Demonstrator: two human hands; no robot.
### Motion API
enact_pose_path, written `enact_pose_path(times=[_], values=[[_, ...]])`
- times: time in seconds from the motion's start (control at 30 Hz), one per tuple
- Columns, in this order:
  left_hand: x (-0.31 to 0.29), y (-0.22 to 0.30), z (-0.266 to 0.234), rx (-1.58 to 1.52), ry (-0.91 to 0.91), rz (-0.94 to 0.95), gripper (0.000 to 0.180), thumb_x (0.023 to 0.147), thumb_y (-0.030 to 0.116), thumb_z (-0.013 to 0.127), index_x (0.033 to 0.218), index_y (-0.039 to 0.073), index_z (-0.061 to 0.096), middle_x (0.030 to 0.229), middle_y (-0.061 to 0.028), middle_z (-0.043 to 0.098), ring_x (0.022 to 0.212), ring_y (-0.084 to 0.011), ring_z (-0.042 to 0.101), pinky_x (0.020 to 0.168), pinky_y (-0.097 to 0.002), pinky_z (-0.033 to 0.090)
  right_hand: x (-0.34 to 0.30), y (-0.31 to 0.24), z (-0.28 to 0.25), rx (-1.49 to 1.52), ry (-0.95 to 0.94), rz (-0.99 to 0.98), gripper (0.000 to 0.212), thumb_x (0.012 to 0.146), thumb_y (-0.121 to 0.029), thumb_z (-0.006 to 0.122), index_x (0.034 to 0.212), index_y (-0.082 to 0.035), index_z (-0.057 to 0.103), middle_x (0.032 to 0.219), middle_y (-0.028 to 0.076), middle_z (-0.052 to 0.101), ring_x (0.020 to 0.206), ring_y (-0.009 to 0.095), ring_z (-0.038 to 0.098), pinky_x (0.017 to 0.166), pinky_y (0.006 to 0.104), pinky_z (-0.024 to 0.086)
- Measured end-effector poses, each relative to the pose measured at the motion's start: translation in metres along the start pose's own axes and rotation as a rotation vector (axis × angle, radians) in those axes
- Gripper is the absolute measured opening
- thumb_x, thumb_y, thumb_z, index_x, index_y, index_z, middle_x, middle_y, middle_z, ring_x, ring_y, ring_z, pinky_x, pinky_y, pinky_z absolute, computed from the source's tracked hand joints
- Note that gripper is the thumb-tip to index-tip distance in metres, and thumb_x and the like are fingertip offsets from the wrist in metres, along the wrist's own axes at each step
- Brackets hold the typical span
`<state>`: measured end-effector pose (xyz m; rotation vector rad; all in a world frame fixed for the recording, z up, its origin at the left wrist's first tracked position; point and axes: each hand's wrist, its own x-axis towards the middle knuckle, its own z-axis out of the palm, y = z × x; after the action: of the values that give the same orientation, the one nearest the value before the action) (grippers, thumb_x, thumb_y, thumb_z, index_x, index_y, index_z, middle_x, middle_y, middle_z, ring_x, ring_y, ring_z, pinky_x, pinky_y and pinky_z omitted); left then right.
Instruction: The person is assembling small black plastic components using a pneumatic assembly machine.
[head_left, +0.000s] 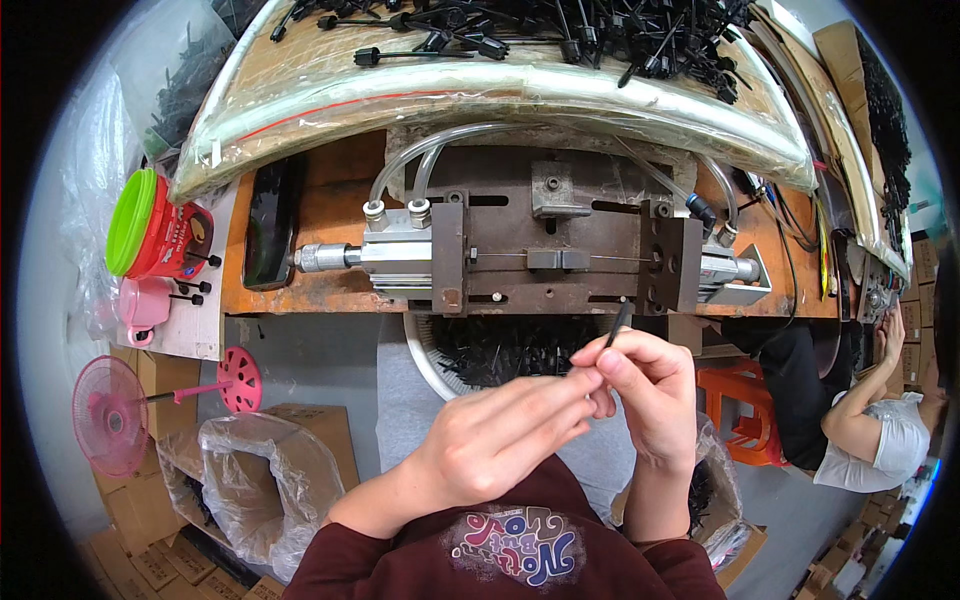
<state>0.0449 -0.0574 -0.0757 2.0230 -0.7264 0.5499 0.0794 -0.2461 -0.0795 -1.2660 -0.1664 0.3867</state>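
A thin black plastic piece (617, 323) sticks up from the pinched thumb and fingers of my right hand (650, 390). My left hand (505, 435) reaches across to meet it, fingers pressed together at the right fingertips. Whatever the left fingers hold is hidden. Both hands are just in front of a metal bench fixture (500, 215). On that fixture, an air cylinder (397, 250) at the left and another cylinder (722, 268) at the right face each other. Thin metal rods run from both sides to a small dark block (558, 261) in the middle.
Behind the fixture, a plastic-wrapped tray (560, 95) bears a heap of black parts (600, 30). A white basket (424, 365) of black pieces stands below the bench. Left are a red-and-green bucket (150, 225), pink fan (110, 415) and lined carton (245, 490); right, a co-worker (870, 440) and orange stool (742, 405).
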Motion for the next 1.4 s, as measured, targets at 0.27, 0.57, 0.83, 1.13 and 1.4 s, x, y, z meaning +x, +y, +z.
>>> enact_pose_path(times=[0.27, 0.57, 0.83, 1.13, 1.4], values=[[0.012, -0.028, 0.018, 0.409, -0.014, -0.090, 0.023, 0.072, 0.011, 0.079, 0.091, 0.001, 0.070, 0.125, -0.0141, 0.067, 0.088, -0.0246, 0.070, 0.073, -0.0313, 0.056, -0.006, 0.005, 0.009, -0.246, 0.227, -0.089, 0.017, 0.097, -0.004, 0.062, 0.109, 0.003, 0.070, 0.094, 0.007, 0.070, 0.070, 0.007, 0.061, 0.061, 0.0190, 0.048], [0.020, -0.034, 0.021, 0.487, -0.038, -0.111, 0.022, 0.073, 0.014, 0.080, 0.091, 0.004, 0.072, 0.125, -0.0118, 0.069, 0.061, -0.0163, 0.064, 0.060, -0.0269, 0.051, -0.005, -0.006, 0.012, -0.536, 0.259, -0.212, 0.011, 0.091, 0.000, 0.065, 0.099, 0.001, 0.073, 0.083, 0.008, 0.071, 0.068, 0.009, 0.062, 0.061, 0.0219, 0.047], [0.020, -0.033, 0.020, 0.516, -0.035, -0.107, 0.023, 0.071, 0.013, 0.081, 0.091, 0.005, 0.073, 0.124, -0.0107, 0.069, 0.056, -0.0136, 0.061, 0.056, -0.0246, 0.048, 0.029, -0.048, 0.015, -0.619, 0.326, -0.378, 0.011, 0.092, 0.000, 0.064, 0.100, 0.004, 0.071, 0.087, 0.007, 0.071, 0.072, 0.008, 0.065, 0.063, 0.0212, 0.049], [0.017, -0.037, 0.018, 0.456, 0.012, -0.041, 0.023, 0.071, 0.012, 0.081, 0.090, 0.004, 0.072, 0.123, -0.0121, 0.069, 0.053, -0.0151, 0.057, 0.053, -0.0247, 0.047, 0.153, -0.096, 0.015, -1.402, 0.524, -1.075, 0.035, 0.074, -0.017, 0.082, 0.105, -0.006, 0.068, 0.102, 0.007, 0.065, 0.095, 0.025, 0.063, 0.079, 0.0386, 0.052], [-0.005, -0.015, 0.007, 0.147, -0.039, -0.052, 0.030, 0.074, 0.027, 0.084, 0.094, 0.007, 0.073, 0.116, -0.0061, 0.072, 0.054, -0.0127, 0.056, 0.052, -0.0236, 0.045, 0.209, -0.096, 0.023, -1.700, 0.612, -0.877, 0.048, 0.069, -0.027, 0.081, 0.108, -0.006, 0.062, 0.105, 0.011, 0.061, 0.097, 0.032, 0.061, 0.076, 0.0435, 0.056]])
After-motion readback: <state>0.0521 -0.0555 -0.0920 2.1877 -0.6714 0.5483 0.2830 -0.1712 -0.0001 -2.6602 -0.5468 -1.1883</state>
